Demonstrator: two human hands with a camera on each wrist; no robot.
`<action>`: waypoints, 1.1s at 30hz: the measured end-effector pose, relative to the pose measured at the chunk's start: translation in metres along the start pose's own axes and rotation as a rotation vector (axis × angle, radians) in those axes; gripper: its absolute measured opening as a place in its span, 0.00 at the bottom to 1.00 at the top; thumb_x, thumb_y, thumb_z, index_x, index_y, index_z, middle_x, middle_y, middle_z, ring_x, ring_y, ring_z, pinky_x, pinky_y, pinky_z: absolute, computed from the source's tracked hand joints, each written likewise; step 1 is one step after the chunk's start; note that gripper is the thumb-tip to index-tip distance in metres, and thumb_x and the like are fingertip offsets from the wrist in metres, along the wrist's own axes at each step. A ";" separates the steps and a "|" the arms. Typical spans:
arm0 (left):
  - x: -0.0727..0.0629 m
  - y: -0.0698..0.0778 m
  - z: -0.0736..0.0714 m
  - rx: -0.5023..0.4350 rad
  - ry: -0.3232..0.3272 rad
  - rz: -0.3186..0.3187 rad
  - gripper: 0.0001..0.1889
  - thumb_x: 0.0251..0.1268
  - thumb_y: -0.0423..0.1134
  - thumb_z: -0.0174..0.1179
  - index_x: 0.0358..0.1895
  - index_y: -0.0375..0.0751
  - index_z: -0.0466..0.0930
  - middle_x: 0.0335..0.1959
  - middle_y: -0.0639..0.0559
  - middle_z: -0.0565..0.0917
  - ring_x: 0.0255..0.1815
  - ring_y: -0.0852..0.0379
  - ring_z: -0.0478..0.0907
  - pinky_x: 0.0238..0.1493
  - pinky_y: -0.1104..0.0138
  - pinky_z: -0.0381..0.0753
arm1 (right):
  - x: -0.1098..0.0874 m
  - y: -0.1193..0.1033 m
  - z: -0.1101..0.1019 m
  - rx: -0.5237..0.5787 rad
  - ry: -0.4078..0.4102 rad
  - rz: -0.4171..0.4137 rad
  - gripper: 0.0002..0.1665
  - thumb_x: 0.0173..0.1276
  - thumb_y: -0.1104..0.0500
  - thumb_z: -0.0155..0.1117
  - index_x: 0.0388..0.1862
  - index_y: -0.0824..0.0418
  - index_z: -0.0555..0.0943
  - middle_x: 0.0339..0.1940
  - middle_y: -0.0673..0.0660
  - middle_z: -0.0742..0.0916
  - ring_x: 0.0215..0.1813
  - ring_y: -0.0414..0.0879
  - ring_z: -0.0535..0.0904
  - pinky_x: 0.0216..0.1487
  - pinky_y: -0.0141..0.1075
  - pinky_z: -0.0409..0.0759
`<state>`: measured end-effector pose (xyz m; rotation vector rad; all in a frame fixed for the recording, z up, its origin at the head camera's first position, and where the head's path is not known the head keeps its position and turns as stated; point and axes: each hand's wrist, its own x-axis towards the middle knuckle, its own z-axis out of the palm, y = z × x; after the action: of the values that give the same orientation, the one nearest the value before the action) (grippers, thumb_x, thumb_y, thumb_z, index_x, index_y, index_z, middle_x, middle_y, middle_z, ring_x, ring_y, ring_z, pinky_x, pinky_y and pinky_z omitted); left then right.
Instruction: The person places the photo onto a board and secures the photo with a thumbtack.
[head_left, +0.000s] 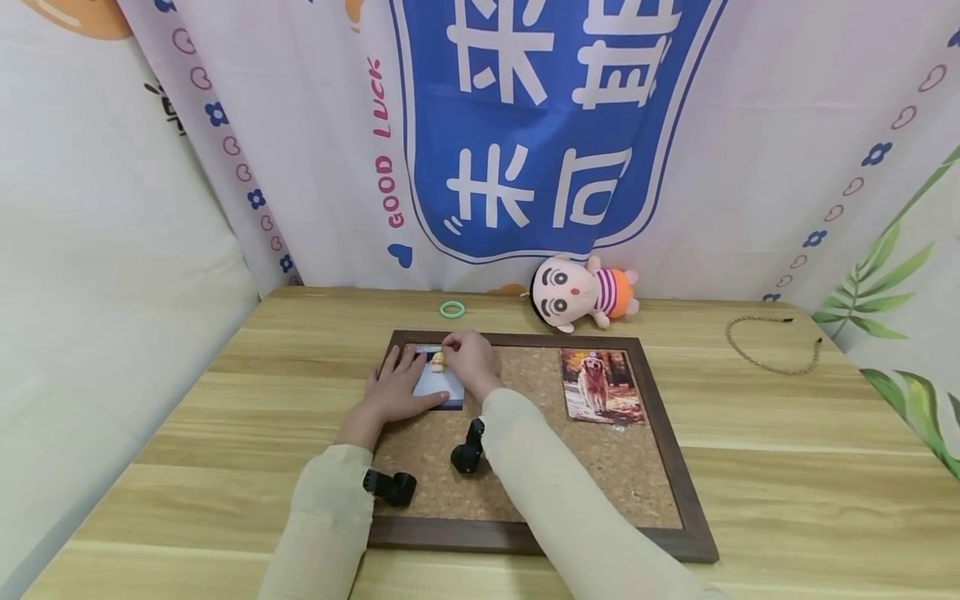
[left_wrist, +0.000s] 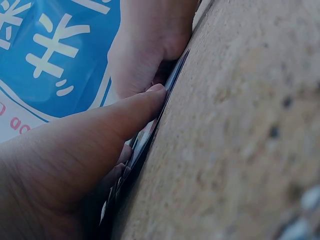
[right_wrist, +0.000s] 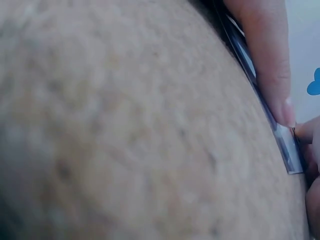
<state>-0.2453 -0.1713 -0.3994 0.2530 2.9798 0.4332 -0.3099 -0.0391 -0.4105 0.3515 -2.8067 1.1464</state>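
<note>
A photo (head_left: 441, 385) with a small yellow figure on a pale blue ground lies on the upper left of a cork board (head_left: 517, 475). My left hand (head_left: 393, 390) rests on this photo with its fingers spread and its thumb along the lower edge. At the photo's top edge, my right hand (head_left: 471, 360) is curled, its fingertips pinched together and pressed down. What they pinch is hidden by the fingers. In the left wrist view, the left thumb (left_wrist: 135, 110) touches the photo's edge. A dog photo (head_left: 603, 387) is on the board's right, a small pin at its top.
Small clear bits (head_left: 618, 427) lie below the dog photo. Behind the board are a green ring (head_left: 452, 309) and a plush doll (head_left: 581, 292). A headband (head_left: 776, 367) lies to the right on the wooden table (head_left: 787, 467). A printed curtain (head_left: 315, 150) hangs behind.
</note>
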 end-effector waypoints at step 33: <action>0.003 -0.008 -0.009 -0.234 0.113 0.032 0.41 0.55 0.57 0.50 0.65 0.33 0.47 0.65 0.34 0.44 0.63 0.36 0.38 0.50 0.37 0.42 | -0.006 -0.010 -0.069 0.064 -0.475 -0.116 0.30 0.68 0.44 0.37 0.60 0.62 0.64 0.55 0.59 0.73 0.55 0.49 0.68 0.53 0.39 0.64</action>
<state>-0.2510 -0.1802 -0.3937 0.2603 2.9982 0.8190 -0.3022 0.0036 -0.3554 0.8870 -3.0859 1.2694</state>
